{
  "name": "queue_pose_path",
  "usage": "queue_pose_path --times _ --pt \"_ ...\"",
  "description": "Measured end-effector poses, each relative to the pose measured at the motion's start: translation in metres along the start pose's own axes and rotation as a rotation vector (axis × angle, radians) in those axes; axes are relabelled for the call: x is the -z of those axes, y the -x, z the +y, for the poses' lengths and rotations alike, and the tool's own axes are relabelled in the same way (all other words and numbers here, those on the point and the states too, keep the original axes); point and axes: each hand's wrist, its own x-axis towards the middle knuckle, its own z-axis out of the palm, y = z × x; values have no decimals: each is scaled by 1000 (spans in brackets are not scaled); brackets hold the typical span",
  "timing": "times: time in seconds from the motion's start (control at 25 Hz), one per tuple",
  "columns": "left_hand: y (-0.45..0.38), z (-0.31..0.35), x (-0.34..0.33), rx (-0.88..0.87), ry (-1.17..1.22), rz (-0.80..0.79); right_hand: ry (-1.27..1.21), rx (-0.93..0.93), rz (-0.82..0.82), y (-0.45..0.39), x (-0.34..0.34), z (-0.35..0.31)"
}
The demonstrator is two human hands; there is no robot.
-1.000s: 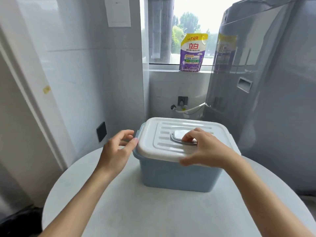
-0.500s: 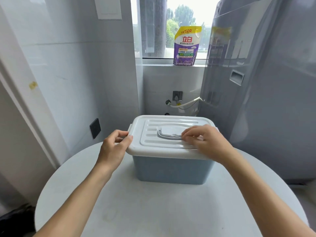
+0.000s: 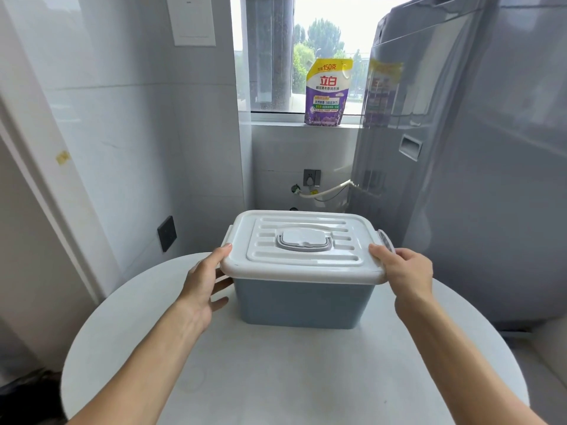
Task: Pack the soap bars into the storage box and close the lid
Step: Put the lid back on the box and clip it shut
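My right hand (image 3: 405,271) has left the grey handle (image 3: 303,242); I see both hands, left hand (image 3: 204,279) included, now clasping the white lid (image 3: 302,265) ends on the blue storage box (image 3: 303,305).

The storage box (image 3: 302,297) stands mid-table with its white lid (image 3: 302,250) on, filling the far centre; the left hand (image 3: 205,282) and right hand (image 3: 405,273) take up its two ends; the near half of the round table (image 3: 276,378) lies bare between the forearms; a grey appliance (image 3: 475,179) walls the far right; tiled wall (image 3: 122,133) closes the left.
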Motion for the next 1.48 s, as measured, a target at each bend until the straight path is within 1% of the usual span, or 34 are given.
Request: queue_pose_path --times 0.04,0.08,0.28,0.4,0.48,0.56,0.72,0.8,0.92,1.0,1.04,1.12,1.16,1.24,1.36,1.48 --pt "-1 0 1 -10 -2 3 -3 90 5 0 -2 2" --pt "-1 -1 1 -19 -3 11 -1 134 -4 0 -2 3" --pt "-4 -4 1 -64 62 70 101 210 -38 -6 1 2" --pt "-8 -6 -2 -208 148 118 100 215 -53 -7 2 3" --pt "-7 -6 -6 -279 170 98 92 215 -67 -5 2 3" --pt "-9 -6 -10 -318 96 78 86 217 -64 -3 2 2" --pt "-9 -7 -13 -418 -71 101 105 225 -35 -2 0 0" --pt "-7 -4 -12 -477 -164 80 130 229 -16 -1 -1 0" --pt "-9 -4 -10 -520 -253 77 156 233 7 0 0 0" --pt "-4 -6 -10 -495 -241 51 183 226 -16 5 -1 2" --pt "-1 -8 -11 -436 -189 8 158 216 -55 9 -3 5" --pt "1 -14 -8 -285 -104 -101 29 108 -161 18 -8 12" --pt "1 -17 -6 -243 -83 -139 -34 66 -190 23 -9 14" --pt "-5 -20 -4 -234 -72 -171 -94 52 -192 23 -11 17" --pt "-17 -18 -9 -251 -60 -130 -127 27 -146 10 -17 14" --pt "-30 -9 -20 -263 -47 -121 -137 1 -158 -6 -26 6"
